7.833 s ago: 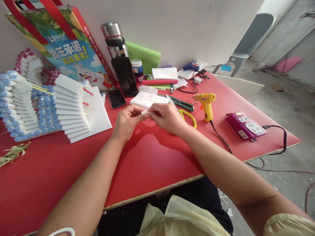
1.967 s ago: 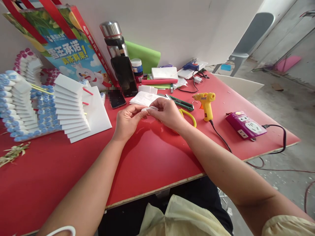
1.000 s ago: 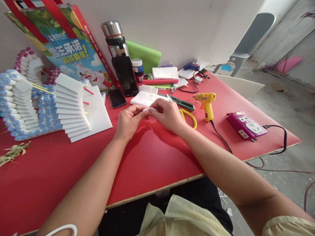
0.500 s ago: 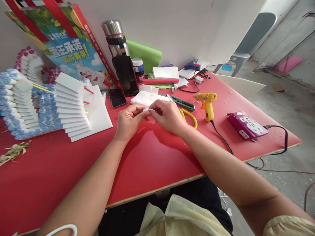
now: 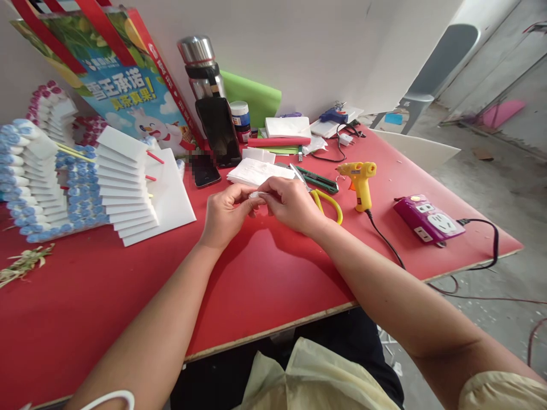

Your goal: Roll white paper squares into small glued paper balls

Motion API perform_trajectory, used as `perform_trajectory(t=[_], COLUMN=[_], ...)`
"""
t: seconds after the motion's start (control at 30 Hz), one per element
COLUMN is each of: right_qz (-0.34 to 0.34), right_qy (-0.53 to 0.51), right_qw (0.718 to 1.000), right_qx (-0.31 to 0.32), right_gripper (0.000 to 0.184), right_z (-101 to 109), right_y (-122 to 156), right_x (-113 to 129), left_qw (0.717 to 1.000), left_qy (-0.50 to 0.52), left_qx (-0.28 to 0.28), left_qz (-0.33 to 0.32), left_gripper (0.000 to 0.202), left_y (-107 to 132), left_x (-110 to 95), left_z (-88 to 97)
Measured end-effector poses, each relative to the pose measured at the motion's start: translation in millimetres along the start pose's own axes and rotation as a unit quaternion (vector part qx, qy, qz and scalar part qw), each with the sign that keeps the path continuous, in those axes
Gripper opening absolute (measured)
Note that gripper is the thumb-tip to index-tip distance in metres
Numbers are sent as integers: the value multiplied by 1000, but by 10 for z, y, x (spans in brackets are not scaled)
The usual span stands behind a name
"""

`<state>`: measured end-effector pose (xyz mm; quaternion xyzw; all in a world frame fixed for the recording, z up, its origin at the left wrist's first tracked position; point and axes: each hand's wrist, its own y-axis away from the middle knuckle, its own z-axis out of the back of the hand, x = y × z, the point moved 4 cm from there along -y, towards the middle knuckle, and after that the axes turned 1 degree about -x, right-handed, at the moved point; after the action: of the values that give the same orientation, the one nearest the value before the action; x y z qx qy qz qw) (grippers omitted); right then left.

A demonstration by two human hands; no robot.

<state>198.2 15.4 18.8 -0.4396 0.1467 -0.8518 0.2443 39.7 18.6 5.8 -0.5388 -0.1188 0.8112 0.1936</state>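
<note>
"What textures do we see around the hands?"

"We see a smooth, faintly glossy red tabletop (image 5: 277,296) and, just beyond the fingers, a loose stack of thin white sheets (image 5: 256,172). To our left, flat white boards (image 5: 128,193) fan out in crisp steps. To our right are the looped yellow handles of scissors (image 5: 331,200) and a plastic glue gun (image 5: 360,185)."

"And the thing we are holding?"

"A small white piece (image 5: 256,195), narrow and soft-looking; we cannot tell its material. It sits between our two hands, above the tabletop, pinched between thumb and fingers by both the left hand (image 5: 224,213) and the right hand (image 5: 286,202)."

"Do we notice any change?"

"Yes. Two seconds ago a longer white strip shows along the right thumb; now we see only a short bit at the fingertips."
</note>
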Motion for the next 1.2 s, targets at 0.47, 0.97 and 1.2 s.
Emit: perform_trajectory(t=[0.47, 0.97, 1.2], right_qz=[-50, -45, -50], right_qy=[-46, -110, -135], right_qw=[997, 989, 984], right_qx=[44, 92, 103], right_gripper=[14, 15, 15], right_z=[-40, -19, -85], right_y=[-5, -15, -12], right_x=[-68, -110, -181], left_qw=[997, 998, 995], left_qy=[-68, -7, 31], left_qx=[5, 55, 66], left_qz=[-23, 26, 63], left_gripper=[30, 34, 35], left_y=[8, 8, 11], left_x=[24, 103, 123], left_z=[51, 14, -11])
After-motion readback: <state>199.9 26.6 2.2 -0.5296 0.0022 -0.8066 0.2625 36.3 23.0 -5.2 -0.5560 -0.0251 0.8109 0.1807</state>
